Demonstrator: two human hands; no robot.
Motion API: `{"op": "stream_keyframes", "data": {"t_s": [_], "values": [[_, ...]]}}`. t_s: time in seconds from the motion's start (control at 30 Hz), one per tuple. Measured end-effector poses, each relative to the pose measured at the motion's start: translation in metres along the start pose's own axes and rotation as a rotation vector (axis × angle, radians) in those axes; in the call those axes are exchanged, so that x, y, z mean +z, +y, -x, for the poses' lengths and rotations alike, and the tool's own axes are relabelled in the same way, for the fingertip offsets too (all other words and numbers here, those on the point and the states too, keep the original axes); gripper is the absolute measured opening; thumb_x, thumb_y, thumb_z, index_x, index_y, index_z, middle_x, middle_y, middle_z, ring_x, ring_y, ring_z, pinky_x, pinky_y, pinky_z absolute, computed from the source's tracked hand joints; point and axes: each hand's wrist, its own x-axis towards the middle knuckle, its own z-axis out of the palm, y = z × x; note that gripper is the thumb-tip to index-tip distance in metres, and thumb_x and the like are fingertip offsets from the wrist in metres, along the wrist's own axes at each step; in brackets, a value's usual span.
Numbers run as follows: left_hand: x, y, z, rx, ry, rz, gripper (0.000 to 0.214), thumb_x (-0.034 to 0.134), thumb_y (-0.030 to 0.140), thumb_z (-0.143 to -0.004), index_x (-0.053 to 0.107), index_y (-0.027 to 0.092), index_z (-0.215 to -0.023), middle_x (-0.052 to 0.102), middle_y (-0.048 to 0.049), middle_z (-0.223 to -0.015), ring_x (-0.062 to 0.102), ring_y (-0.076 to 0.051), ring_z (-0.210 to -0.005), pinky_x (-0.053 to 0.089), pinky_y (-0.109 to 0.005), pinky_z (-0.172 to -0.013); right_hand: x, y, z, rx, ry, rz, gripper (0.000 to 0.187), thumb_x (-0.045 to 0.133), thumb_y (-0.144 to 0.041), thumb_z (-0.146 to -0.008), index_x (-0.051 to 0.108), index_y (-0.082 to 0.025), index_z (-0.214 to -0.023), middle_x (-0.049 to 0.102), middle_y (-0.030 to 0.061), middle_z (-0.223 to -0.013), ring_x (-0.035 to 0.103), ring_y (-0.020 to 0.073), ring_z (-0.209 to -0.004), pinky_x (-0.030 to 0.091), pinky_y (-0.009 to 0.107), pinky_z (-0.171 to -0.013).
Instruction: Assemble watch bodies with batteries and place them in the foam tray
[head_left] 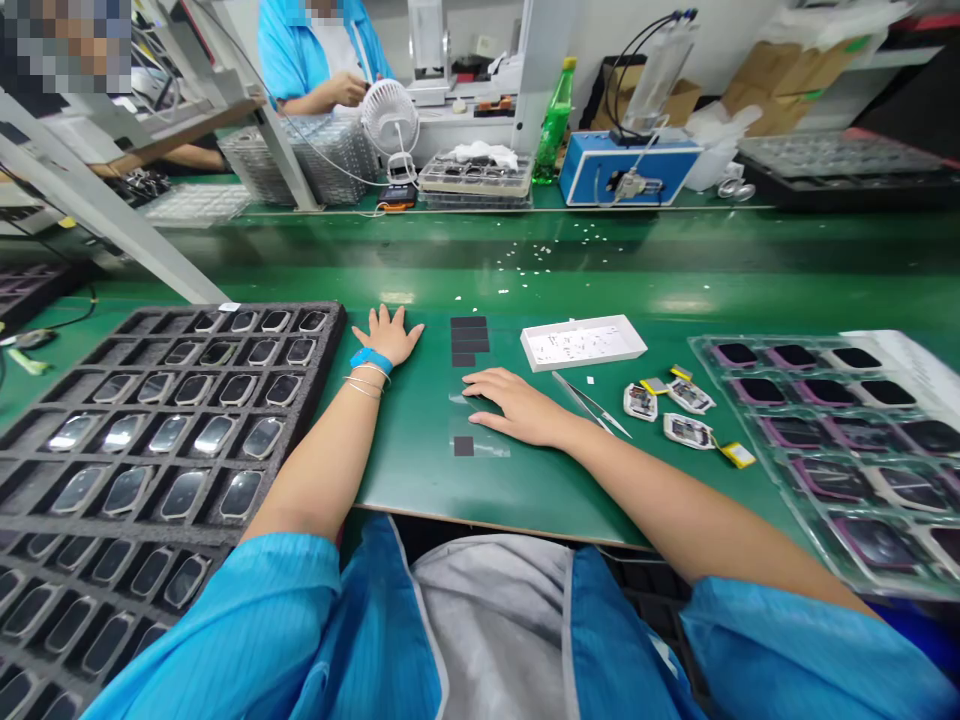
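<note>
Apart, both hands lie flat on the green worktop [409, 480], left hand [386, 338] just beside the foam tray [324, 365], right hand [517, 408] on clear film [480, 442].

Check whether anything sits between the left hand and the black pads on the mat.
Nothing visible does: only bare green mat separates the left hand from the black pads. The right hand rests lower, on clear film, off that line.

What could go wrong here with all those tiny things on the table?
The right hand is resting on a clear film, so it might smudge or shift it. The pointy tweezers lie close to that hand and could poke it. The small circuit boards sit loose nearby, so a sliding arm might knock them around.
</note>
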Motion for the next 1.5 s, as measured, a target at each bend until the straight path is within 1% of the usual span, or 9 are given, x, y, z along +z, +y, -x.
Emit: {"op": "stream_keyframes", "data": {"t_s": [0.1, 0.27, 0.43, 0.53, 0.8, 0.97, 1.1, 1.33, 1.5], "values": [[-0.001, 0.002, 0.0, 0.065, 0.13, 0.051, 0.063, 0.052, 0.045, -0.097, 0.049, 0.018, -0.153, 0.023, -0.0164, -0.171, 0.013, -0.037, -0.162, 0.015, -0.07, -0.125, -0.002, -0.003, 0.0, 0.016, -0.021, 0.01, 0.04, 0.062, -0.041, -0.097, 0.069, -0.016, -0.128, 0.061, 0.0165, -0.145, 0.05, 0.0345, -0.141, 0.043, 0.058, -0.117], [0.003, 0.018, 0.009, 0.403, 0.433, 0.136, 0.044, 0.053, 0.025, -0.092, 0.065, 0.019, -0.134, 0.036, -0.015, -0.167, 0.018, -0.035, -0.161, 0.01, -0.068, -0.128, -0.002, -0.003, 0.0, 0.014, -0.027, 0.032, 0.042, 0.063, -0.04, -0.097, 0.068, -0.012, -0.129, 0.06, 0.0184, -0.145, 0.05, 0.0345, -0.141, 0.042, 0.057, -0.118], [0.021, 0.033, 0.017, 0.761, 0.347, 0.069, 0.034, 0.05, 0.016, -0.092, 0.072, 0.017, -0.118, 0.053, -0.0166, -0.155, 0.033, -0.034, -0.156, 0.011, -0.069, -0.128, 0.001, 0.001, -0.001, 0.0, 0.003, 0.03, 0.04, 0.064, -0.04, -0.096, 0.069, -0.015, -0.128, 0.061, 0.0174, -0.144, 0.051, 0.0339, -0.139, 0.044, 0.058, -0.117], [0.027, 0.036, 0.018, 0.838, 0.301, 0.004, 0.034, 0.047, 0.014, -0.094, 0.074, 0.015, -0.115, 0.058, -0.018, -0.149, 0.038, -0.033, -0.153, 0.015, -0.067, -0.129, 0.002, 0.002, -0.001, -0.011, 0.012, 0.033, 0.039, 0.063, -0.04, -0.097, 0.069, -0.017, -0.127, 0.061, 0.0169, -0.144, 0.052, 0.0338, -0.138, 0.044, 0.059, -0.116], [0.03, 0.034, 0.011, 0.766, 0.277, 0.028, 0.03, 0.052, 0.014, -0.093, 0.076, 0.017, -0.113, 0.067, -0.0152, -0.138, 0.046, -0.032, -0.147, 0.025, -0.06, -0.128, 0.002, 0.002, -0.001, -0.005, 0.027, 0.026, 0.039, 0.061, -0.042, -0.097, 0.069, -0.018, -0.127, 0.062, 0.0156, -0.143, 0.053, 0.0339, -0.137, 0.045, 0.059, -0.115], [0.032, 0.028, -0.003, 0.623, 0.172, 0.21, 0.028, 0.059, 0.017, -0.092, 0.076, 0.015, -0.114, 0.071, -0.0138, -0.13, 0.062, -0.028, -0.129, 0.044, -0.046, -0.118, 0.001, 0.001, -0.002, 0.001, 0.021, 0.013, 0.04, 0.06, -0.044, -0.097, 0.069, -0.019, -0.127, 0.063, 0.0152, -0.142, 0.052, 0.034, -0.138, 0.043, 0.06, -0.116], [0.03, 0.019, -0.009, 0.593, 0.143, 0.394, 0.022, 0.063, 0.016, -0.088, 0.078, 0.019, -0.105, 0.074, -0.0093, -0.125, 0.065, -0.025, -0.124, 0.046, -0.044, -0.116, 0.0, 0.0, -0.001, 0.013, 0.021, 0.013, 0.039, 0.06, -0.043, -0.097, 0.069, -0.02, -0.127, 0.062, 0.0149, -0.144, 0.051, 0.0337, -0.139, 0.043, 0.059, -0.117], [0.024, 0.01, -0.016, 0.348, 0.076, 1.079, 0.009, 0.071, 0.022, -0.081, 0.075, 0.017, -0.088, 0.079, -0.0072, -0.091, 0.074, -0.02, -0.088, 0.057, -0.036, -0.094, -0.001, 0.0, -0.001, 0.01, 0.005, 0.008, 0.04, 0.06, -0.044, -0.097, 0.069, -0.019, -0.126, 0.062, 0.0161, -0.143, 0.052, 0.0342, -0.139, 0.044, 0.06, -0.116], [0.016, -0.003, -0.024, 0.137, 0.009, 1.55, 0.022, 0.076, 0.03, -0.075, 0.07, 0.019, -0.093, 0.077, -0.0048, -0.087, 0.073, -0.016, -0.079, 0.057, -0.034, -0.091, -0.001, 0.0, 0.0, 0.009, 0.001, 0.002, 0.041, 0.059, -0.045, -0.097, 0.069, -0.02, -0.128, 0.061, 0.0155, -0.145, 0.051, 0.0348, -0.14, 0.042, 0.062, -0.117]]}}
